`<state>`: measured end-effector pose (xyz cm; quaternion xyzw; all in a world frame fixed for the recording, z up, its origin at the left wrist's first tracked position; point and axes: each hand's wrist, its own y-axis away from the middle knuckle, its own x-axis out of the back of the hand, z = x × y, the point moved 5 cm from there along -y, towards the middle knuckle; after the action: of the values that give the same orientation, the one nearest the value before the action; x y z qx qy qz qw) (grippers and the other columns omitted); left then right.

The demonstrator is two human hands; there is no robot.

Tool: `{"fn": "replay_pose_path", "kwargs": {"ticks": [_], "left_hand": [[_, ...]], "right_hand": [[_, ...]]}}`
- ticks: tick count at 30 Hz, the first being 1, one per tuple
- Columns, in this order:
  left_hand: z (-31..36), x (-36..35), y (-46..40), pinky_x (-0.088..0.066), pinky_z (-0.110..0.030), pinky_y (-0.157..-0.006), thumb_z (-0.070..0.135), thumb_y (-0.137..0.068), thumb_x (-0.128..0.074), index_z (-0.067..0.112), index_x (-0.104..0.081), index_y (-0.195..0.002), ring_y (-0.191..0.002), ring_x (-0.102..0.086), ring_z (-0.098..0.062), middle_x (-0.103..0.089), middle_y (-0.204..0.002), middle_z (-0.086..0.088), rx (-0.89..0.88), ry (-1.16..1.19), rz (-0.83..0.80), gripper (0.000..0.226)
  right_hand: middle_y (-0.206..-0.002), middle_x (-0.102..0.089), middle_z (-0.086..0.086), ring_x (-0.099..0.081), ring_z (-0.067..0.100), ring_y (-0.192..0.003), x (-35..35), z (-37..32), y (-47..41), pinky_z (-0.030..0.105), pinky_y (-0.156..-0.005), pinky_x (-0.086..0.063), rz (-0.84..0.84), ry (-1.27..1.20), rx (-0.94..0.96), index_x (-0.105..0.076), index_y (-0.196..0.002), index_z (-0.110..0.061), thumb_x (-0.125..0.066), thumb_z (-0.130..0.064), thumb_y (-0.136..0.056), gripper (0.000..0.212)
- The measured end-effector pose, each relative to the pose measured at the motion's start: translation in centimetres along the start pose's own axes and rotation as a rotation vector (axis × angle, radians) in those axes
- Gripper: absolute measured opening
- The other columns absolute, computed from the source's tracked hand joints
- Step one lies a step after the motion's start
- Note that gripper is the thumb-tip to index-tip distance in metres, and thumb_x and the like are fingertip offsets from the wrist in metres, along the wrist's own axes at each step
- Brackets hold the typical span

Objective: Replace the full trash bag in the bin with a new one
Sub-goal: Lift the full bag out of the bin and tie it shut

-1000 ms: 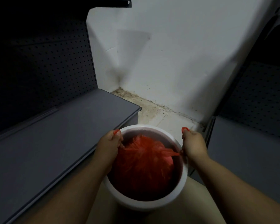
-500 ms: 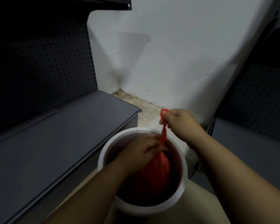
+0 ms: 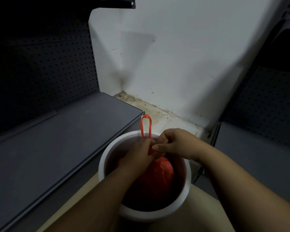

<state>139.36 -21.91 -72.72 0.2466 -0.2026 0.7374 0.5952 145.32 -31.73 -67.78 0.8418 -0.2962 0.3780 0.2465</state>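
Note:
A round white bin [image 3: 185,190] stands on the floor below me. Inside it sits a bulging red trash bag [image 3: 159,174] with its top gathered into a twisted neck. My left hand [image 3: 137,155] grips that neck over the bin's middle. My right hand [image 3: 172,143] pinches the same gathered plastic just beside it, fingers curled. A thin red handle loop [image 3: 146,126] of the bag sticks straight up above both hands, past the bin's far rim. The lower part of the bag is hidden by my left forearm.
A dark grey shelf deck [image 3: 60,144] with a pegboard back runs along the left, close to the bin. Another grey shelf [image 3: 258,156] stands at the right. A white wall [image 3: 174,56] and a dirty floor corner [image 3: 151,109] lie beyond the bin.
Both hands left the bin's rim and drew the bag's top together. My right hand came down from its raised pull to meet the left, and a handle loop now stands upright.

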Motion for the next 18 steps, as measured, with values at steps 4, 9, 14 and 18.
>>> {"fn": "replay_pose_path", "kwargs": {"ticks": [4,9,14,18], "left_hand": [[-0.3,-0.1,-0.1,-0.051,-0.037,-0.088,0.031,-0.087,-0.056,0.019,-0.056,-0.112,-0.099,-0.061,-0.018,-0.066,-0.11,-0.004,0.017,-0.019,-0.007,0.028],[-1.1,-0.1,-0.2,-0.048,-0.028,-0.085,0.033,-0.082,-0.063,0.023,-0.058,-0.104,-0.093,-0.059,-0.011,-0.063,-0.1,0.005,-0.003,0.028,-0.033,0.025],[-1.6,0.0,0.2,-0.045,-0.028,-0.089,0.028,-0.09,-0.053,0.029,-0.06,-0.107,-0.099,-0.058,-0.008,-0.063,-0.106,0.008,-0.021,0.162,-0.058,0.019],[-2.1,0.2,0.3,-0.04,-0.017,-0.086,0.018,-0.095,-0.043,0.028,-0.058,-0.119,-0.104,-0.052,-0.008,-0.058,-0.11,0.011,-0.033,0.142,-0.049,0.031]], "right_hand": [[-0.068,-0.068,-0.008,-0.062,0.007,-0.07,-0.3,0.1,-0.1,0.027,-0.075,-0.048,-0.055,-0.111,0.011,-0.069,-0.087,-0.021,-0.078,-0.028,-0.073,0.018],[-0.076,-0.071,0.008,-0.063,0.021,-0.068,0.4,0.4,-0.3,0.028,-0.069,-0.054,0.045,-0.182,0.01,-0.068,-0.07,-0.022,-0.063,-0.004,-0.083,0.022],[-0.048,-0.056,0.007,-0.049,0.007,-0.036,-0.2,2.7,-0.8,0.012,-0.037,-0.043,0.148,-0.904,-0.209,-0.063,-0.071,-0.005,-0.054,0.001,-0.09,0.022],[-0.055,-0.056,0.011,-0.055,0.008,-0.033,-2.4,3.4,-1.2,0.014,-0.034,-0.048,0.272,-1.518,-0.429,-0.057,-0.075,0.001,-0.053,0.0,-0.091,0.017]]}}
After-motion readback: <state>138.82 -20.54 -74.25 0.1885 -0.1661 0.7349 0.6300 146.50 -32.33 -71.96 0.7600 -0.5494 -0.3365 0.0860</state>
